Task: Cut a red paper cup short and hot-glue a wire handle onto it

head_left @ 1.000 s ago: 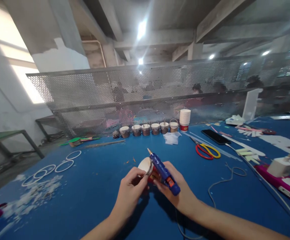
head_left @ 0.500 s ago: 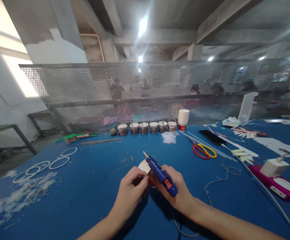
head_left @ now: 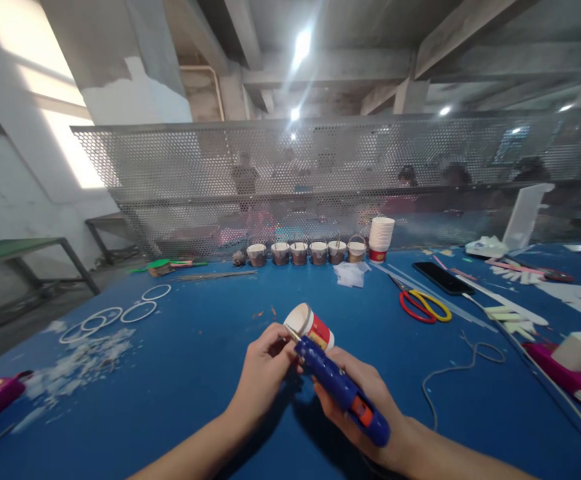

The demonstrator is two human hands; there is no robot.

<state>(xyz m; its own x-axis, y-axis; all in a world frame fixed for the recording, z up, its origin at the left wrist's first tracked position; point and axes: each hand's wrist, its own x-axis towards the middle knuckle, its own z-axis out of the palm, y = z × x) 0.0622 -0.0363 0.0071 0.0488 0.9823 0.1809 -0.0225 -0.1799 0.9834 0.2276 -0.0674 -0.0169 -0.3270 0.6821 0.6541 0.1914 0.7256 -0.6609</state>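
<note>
Head view: my right hand (head_left: 357, 407) wraps around the blue glue gun (head_left: 343, 390), fingers closed on its body, its nozzle pointing toward 11 o'clock at the paper cup (head_left: 310, 325). My left hand (head_left: 263, 370) pinches the cup's rim, thumb and fingers narrow on it; the cup lies tilted, its mouth facing 10 o'clock, just above the blue table (head_left: 180, 373). Farther off, scissors (head_left: 423, 305) lie at 2 o'clock, white rings (head_left: 139, 311) at 10 o'clock, and a row of small buckets (head_left: 305, 253) beside a stack of cups (head_left: 381, 239) at 12 o'clock.
</note>
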